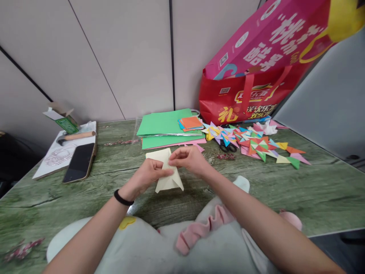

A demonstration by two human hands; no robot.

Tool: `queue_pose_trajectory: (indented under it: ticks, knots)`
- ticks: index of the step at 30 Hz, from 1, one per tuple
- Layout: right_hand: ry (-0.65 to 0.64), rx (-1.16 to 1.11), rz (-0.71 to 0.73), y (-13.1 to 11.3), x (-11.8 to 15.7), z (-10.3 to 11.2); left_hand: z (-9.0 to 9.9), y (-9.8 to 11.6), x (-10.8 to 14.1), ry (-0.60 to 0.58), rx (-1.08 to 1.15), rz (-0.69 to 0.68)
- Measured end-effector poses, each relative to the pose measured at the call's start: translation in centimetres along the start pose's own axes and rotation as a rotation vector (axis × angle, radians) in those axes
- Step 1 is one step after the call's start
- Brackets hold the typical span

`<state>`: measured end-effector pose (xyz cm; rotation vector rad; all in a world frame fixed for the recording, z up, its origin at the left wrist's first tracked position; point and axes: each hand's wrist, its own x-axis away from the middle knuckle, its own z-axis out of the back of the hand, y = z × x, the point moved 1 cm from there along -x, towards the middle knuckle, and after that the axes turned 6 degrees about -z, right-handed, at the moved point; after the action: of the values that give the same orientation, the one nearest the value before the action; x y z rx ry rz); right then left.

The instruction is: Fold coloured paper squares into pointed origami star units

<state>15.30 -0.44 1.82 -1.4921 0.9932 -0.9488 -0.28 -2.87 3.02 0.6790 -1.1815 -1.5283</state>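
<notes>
A pale yellow sheet of folded paper is held up a little above the table, with creases and a flared lower edge. My left hand grips it from the left, thumb across its front and fingers bent around it. From the right, my right hand pinches the paper near its upper right edge between thumb and fingertips. A black band circles my left wrist. Just behind the hands lie green sheets of paper in a stack, topped by small orange and blue squares.
Folded multicoloured paper pieces and black scissors lie at right, before a red bag holding a pink box. At left are a phone, a hammer and a green-white box. A pale plush lies in front.
</notes>
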Motion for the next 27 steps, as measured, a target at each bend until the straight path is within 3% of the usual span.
queue_pose_trajectory:
  ticks: [10,22,25,27]
  knots:
    - [0.053,0.001,0.002,-0.2,0.0,-0.3,0.1,-0.5,-0.1,-0.115,0.207,0.057]
    - [-0.007,0.05,0.067,-0.1,0.0,-0.2,0.0,0.0,-0.1,-0.043,0.124,0.025]
    - [0.011,0.033,0.047,-0.1,0.1,-0.1,0.2,0.3,0.0,-0.1,0.176,0.04]
    - [0.011,0.034,0.022,-0.1,0.2,-0.1,0.5,0.6,0.0,-0.059,0.234,-0.011]
